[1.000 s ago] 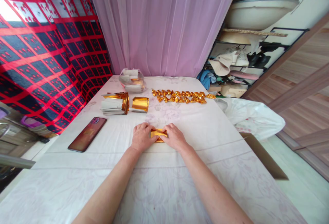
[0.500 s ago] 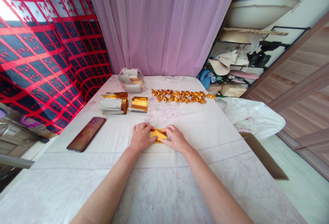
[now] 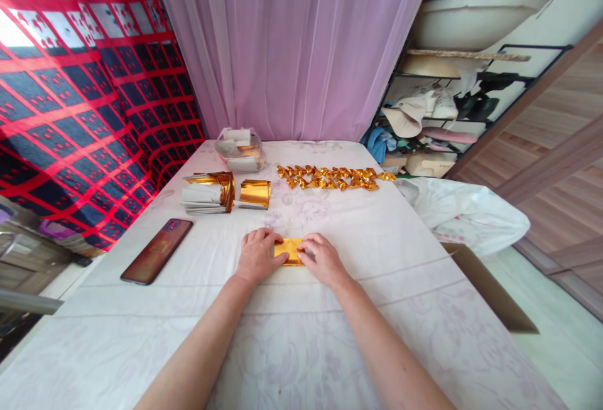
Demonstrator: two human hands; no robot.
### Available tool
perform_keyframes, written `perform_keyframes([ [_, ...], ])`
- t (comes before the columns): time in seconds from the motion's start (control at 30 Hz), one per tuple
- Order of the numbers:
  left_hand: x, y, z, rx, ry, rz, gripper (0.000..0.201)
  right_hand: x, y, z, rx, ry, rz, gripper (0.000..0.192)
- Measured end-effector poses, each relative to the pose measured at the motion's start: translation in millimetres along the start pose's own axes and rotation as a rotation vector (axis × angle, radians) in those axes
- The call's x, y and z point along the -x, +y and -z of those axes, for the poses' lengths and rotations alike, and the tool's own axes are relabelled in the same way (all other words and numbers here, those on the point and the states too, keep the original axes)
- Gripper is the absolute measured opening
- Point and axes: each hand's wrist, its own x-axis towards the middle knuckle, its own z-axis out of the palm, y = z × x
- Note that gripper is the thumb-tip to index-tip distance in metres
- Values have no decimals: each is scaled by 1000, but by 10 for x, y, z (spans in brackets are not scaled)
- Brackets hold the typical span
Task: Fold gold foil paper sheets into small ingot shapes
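Lilac curtain [image 3: 301, 46], cluttered shelves [image 3: 447, 115]

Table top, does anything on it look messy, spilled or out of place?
Nothing stands out. Both hands, left hand and right hand, press a gold foil sheet flat. The folded gold pieces lie in a tidy row, the phone flat.
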Motion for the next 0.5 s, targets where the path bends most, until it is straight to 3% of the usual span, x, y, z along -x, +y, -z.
perform_keyframes([
  [0.5, 17, 15, 9, -5, -3, 2, 33, 44, -78, 93, 51, -110, 4, 25],
])
